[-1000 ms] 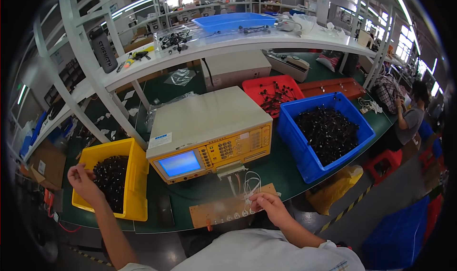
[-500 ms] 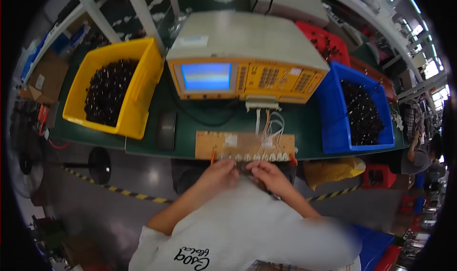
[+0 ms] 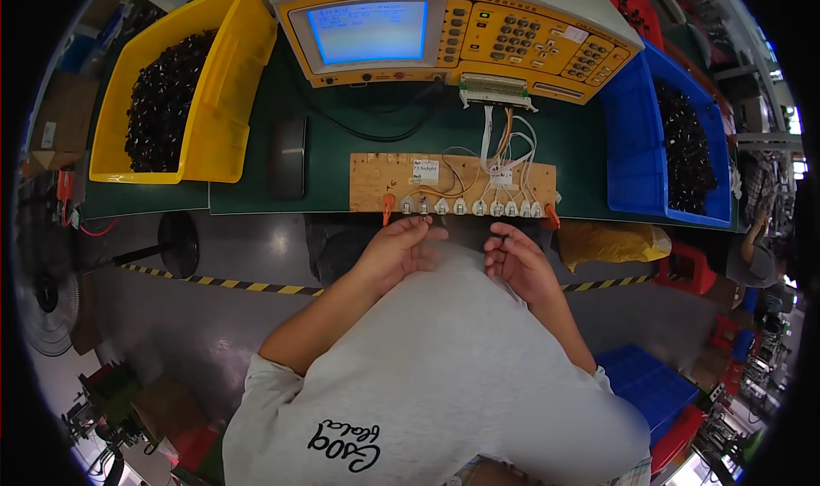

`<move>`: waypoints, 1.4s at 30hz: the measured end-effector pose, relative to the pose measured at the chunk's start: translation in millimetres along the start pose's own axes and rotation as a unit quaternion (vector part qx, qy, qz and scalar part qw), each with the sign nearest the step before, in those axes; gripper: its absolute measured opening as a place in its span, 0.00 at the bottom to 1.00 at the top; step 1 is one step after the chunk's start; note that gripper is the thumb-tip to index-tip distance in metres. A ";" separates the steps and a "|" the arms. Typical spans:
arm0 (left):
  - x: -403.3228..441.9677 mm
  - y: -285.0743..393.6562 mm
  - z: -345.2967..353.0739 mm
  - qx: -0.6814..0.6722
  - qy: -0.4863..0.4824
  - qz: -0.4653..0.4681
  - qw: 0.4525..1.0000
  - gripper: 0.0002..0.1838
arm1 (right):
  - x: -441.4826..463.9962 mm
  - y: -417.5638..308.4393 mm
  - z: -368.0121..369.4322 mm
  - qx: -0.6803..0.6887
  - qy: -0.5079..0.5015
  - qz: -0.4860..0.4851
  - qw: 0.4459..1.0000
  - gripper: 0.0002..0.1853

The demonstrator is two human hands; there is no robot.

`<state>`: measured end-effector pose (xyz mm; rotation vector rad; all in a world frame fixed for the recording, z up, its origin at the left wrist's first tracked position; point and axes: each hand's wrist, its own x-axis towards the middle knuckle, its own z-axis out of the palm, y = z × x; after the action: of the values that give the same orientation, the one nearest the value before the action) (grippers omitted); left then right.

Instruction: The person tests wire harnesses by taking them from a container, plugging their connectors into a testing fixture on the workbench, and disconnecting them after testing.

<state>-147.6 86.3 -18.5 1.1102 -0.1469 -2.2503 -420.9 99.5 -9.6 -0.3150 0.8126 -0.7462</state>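
Observation:
My left hand (image 3: 395,254) is at the front edge of a wooden test board (image 3: 376,178), thumb and index fingertip close together just below one of the metal contacts (image 3: 424,206). Whatever is between those fingertips is too small to make out. To the right, apart from the board, my right hand (image 3: 523,264) has its fingers curled, with a small dark part (image 3: 502,237) showing at the fingertips. Along the board's front runs a row of several white-based contacts, with an orange clip (image 3: 388,207) at the left end and another orange clip (image 3: 553,216) at the right.
Behind the board stands a yellow-fronted tester (image 3: 512,42) with a lit screen, wired to the board. A yellow bin (image 3: 224,102) on the left and a blue bin (image 3: 636,136) on the right hold small black parts. A dark flat object (image 3: 289,157) lies on the green table (image 3: 342,149).
My hands have moved apart, the right one drawing away to the right. The view has tilted downward, so the bench sits higher in it. Text now shows on the tester's screen.

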 end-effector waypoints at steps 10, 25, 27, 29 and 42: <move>6.1 -5.6 0.3 -0.013 0.029 0.008 0.999 0.15 | 13.2 7.8 -4.5 -0.076 0.073 -0.027 0.994 0.16; 11.8 -8.1 -3.3 0.026 0.032 0.018 0.999 0.19 | 29.1 23.9 3.4 -0.281 0.167 -0.140 0.935 0.15; 11.7 -8.8 -4.2 0.020 0.033 0.015 0.999 0.18 | 30.8 22.0 4.9 -0.300 0.176 -0.158 0.924 0.15; 10.8 -11.6 -6.9 0.024 0.025 0.018 0.999 0.20 | 32.3 19.1 6.3 -0.350 0.189 -0.161 0.903 0.14; 19.7 -14.1 -12.5 0.053 0.053 0.013 0.997 0.20 | 35.5 28.3 3.4 -0.334 0.171 -0.185 0.908 0.15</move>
<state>-153.9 88.4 -44.9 1.2734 -0.2378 -2.1756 -388.6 94.3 -41.3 -0.9973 1.3627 -0.8715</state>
